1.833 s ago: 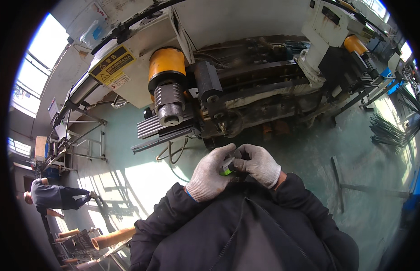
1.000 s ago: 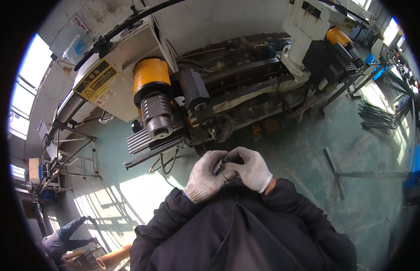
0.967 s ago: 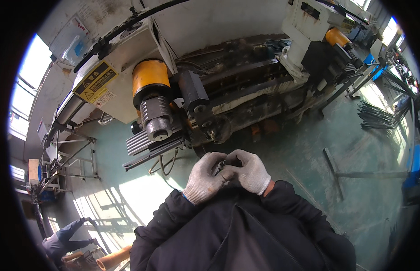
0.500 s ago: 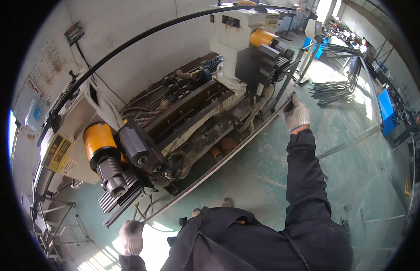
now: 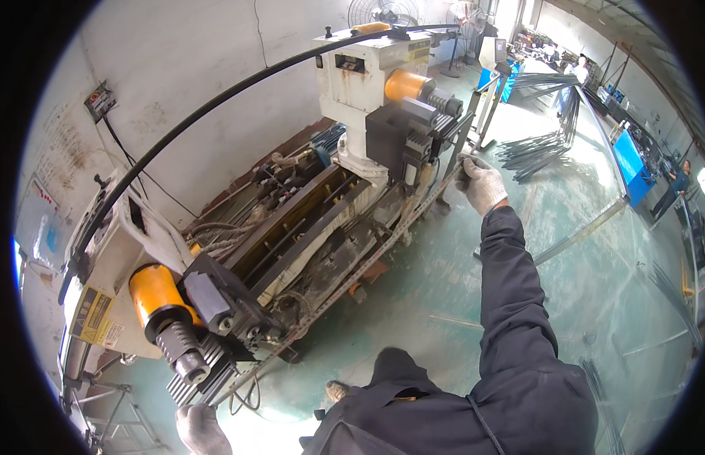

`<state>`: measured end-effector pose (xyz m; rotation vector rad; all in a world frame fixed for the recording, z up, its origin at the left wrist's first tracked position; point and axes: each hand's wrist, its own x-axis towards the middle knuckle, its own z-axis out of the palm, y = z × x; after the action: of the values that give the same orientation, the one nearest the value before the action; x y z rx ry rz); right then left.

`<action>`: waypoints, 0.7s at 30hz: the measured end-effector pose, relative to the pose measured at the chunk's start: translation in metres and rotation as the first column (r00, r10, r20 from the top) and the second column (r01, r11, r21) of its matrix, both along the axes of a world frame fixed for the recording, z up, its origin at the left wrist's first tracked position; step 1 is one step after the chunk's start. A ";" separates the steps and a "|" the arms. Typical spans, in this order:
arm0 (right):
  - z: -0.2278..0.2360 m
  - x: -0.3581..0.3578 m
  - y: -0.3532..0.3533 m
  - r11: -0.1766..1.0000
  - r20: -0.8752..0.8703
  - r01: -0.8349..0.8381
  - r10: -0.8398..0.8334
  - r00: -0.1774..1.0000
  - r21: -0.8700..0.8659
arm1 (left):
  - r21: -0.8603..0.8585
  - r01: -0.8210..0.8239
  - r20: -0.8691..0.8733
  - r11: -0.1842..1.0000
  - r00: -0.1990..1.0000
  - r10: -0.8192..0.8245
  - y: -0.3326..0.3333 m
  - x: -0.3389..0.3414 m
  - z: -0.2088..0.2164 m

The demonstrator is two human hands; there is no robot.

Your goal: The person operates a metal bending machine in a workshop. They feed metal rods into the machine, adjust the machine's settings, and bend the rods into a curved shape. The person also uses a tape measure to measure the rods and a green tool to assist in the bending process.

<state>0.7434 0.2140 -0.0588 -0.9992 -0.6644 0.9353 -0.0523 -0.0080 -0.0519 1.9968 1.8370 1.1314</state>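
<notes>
Strip point(image 5: 368, 262) stretched between two grips along the machine point(image 5: 303, 243)

The thin strip runs in a straight slant across the machine's near side, with a gloved hand at either end. The right grip point(image 5: 481, 188) is closed on the far end, the strip meeting the bent fingers and thumb just in front of the machine's right end. The left grip point(image 5: 201, 430) appears closed on the near end, beside the machine's left end; its fingertips are hidden by the back of the glove, and the lower edge of the view cuts off the wrist. The rest of the strip, between the hands, overlaps the machine's front edge; whether it touches there cannot be told.

The left hand is close to the rails point(image 5: 208, 364) under the machine's left yellow drum point(image 5: 157, 294). The right hand is near the frame below the machine's right yellow drum point(image 5: 405, 86). Behind the machine stands the wall point(image 5: 208, 45), and the black hose point(image 5: 216, 105) arches over the machine from end to end.

Open floor point(image 5: 421, 349) spreads in front of the machine and around the right sleeve point(image 5: 512, 280). Further right of the machine, a bar point(image 5: 584, 230) crosses that room, with a heap of rods point(image 5: 538, 152) beyond the right hand.
</notes>
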 end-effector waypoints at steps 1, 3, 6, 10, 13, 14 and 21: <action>0.000 0.013 0.007 1.000 0.018 0.012 -0.012 1.000 -0.001 | 0.045 0.026 -0.132 0.999 0.991 -0.020 0.004 0.019 0.011; -0.002 0.041 0.027 0.999 0.055 0.040 -0.040 0.998 -0.004 | 0.124 0.085 -0.389 0.989 0.921 -0.030 0.013 0.063 0.029; -0.010 0.088 0.067 0.994 0.081 0.109 -0.108 0.991 -0.016 | 0.169 0.002 -0.376 0.986 0.925 0.062 0.025 0.137 0.037; -0.026 0.156 0.127 0.976 0.069 0.220 -0.219 0.973 0.001 | 0.088 -0.017 -0.405 0.996 0.913 0.051 0.052 0.217 0.028; -0.036 0.195 0.168 0.973 0.036 0.232 -0.232 0.972 -0.008 | 0.123 -0.017 -0.447 0.992 0.892 0.071 0.069 0.262 0.027; -0.039 0.204 0.180 0.969 0.021 0.244 -0.243 0.970 -0.030 | 0.133 -0.035 -0.440 0.991 0.893 0.091 0.072 0.274 0.027; -0.055 0.232 0.224 0.970 -0.037 0.242 -0.243 0.969 -0.021 | 0.169 -0.042 -0.439 0.985 0.891 0.114 0.094 0.317 0.041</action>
<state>0.9752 0.4382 -0.1142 -1.0477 -0.4888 0.7440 0.2647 0.0858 -0.0109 2.4607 2.1128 0.9097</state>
